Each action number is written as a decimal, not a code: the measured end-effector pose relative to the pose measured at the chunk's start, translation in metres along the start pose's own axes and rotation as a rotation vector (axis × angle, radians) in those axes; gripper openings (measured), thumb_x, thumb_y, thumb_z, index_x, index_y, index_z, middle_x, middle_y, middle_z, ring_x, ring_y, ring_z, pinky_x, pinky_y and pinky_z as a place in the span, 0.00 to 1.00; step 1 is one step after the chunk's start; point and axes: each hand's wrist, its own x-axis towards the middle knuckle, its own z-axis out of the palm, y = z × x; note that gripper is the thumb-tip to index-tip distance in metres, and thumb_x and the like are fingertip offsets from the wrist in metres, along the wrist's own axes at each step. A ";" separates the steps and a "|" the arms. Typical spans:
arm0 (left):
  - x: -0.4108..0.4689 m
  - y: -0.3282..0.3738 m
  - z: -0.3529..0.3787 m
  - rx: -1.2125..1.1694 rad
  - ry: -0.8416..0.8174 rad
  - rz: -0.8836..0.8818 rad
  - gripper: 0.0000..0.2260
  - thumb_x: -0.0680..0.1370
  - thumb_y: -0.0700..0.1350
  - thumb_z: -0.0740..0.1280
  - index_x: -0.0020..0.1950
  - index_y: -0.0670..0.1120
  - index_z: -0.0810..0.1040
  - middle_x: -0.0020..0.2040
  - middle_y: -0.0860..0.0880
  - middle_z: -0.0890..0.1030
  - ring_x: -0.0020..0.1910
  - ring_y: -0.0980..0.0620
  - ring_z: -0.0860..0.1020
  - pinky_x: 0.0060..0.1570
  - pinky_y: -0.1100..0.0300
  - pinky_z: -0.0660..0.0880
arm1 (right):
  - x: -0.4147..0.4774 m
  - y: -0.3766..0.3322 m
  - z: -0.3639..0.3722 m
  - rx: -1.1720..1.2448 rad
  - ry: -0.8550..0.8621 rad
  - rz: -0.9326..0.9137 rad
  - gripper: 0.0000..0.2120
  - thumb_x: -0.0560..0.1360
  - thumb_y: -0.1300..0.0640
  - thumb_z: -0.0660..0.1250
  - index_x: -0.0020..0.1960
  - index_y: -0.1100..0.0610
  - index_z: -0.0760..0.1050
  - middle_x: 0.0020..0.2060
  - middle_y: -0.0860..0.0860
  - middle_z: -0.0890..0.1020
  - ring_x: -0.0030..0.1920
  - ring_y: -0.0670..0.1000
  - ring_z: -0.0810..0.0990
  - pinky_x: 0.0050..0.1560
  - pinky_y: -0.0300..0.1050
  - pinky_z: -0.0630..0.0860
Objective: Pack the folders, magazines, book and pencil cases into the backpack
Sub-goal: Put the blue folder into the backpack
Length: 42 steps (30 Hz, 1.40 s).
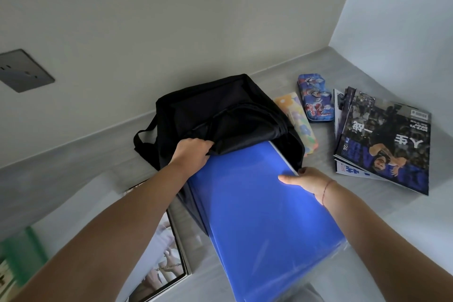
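A black backpack point(228, 108) lies on the grey table with its mouth facing me. My left hand point(192, 153) grips the upper flap of the opening and holds it up. My right hand point(306, 182) clasps the right edge of the blue folders point(257, 208), whose far end sits inside the mouth of the bag. To the right of the bag lie a flowered pencil case point(297, 120) and a blue printed pencil case point(316, 98). A stack of magazines point(384, 142) rests at the far right. A book point(161, 257) with a photo cover lies under my left forearm.
The table point(367, 216) meets a wall at the back and another at the right. A grey wall socket point(23, 70) sits at the upper left. A green object point(17, 260) lies at the lower left edge.
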 end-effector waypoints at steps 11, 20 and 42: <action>-0.006 -0.013 0.014 0.088 -0.019 -0.013 0.19 0.74 0.33 0.64 0.63 0.45 0.72 0.55 0.47 0.79 0.52 0.47 0.79 0.47 0.57 0.75 | 0.004 -0.016 0.005 -0.046 -0.033 0.035 0.27 0.69 0.54 0.75 0.64 0.62 0.73 0.59 0.52 0.77 0.67 0.53 0.70 0.64 0.43 0.61; -0.006 -0.029 0.016 -0.018 -0.076 0.002 0.20 0.75 0.33 0.60 0.65 0.46 0.74 0.57 0.45 0.80 0.56 0.45 0.78 0.52 0.52 0.76 | 0.004 -0.001 0.022 0.067 0.044 0.106 0.28 0.67 0.51 0.76 0.63 0.62 0.74 0.60 0.52 0.78 0.62 0.52 0.72 0.59 0.41 0.62; 0.050 0.051 0.001 -0.012 -0.007 -0.083 0.07 0.76 0.37 0.64 0.54 0.42 0.75 0.54 0.45 0.77 0.53 0.45 0.77 0.44 0.57 0.72 | -0.092 0.037 0.013 0.007 -0.241 -0.091 0.17 0.78 0.53 0.63 0.64 0.41 0.64 0.28 0.50 0.78 0.23 0.50 0.72 0.23 0.40 0.68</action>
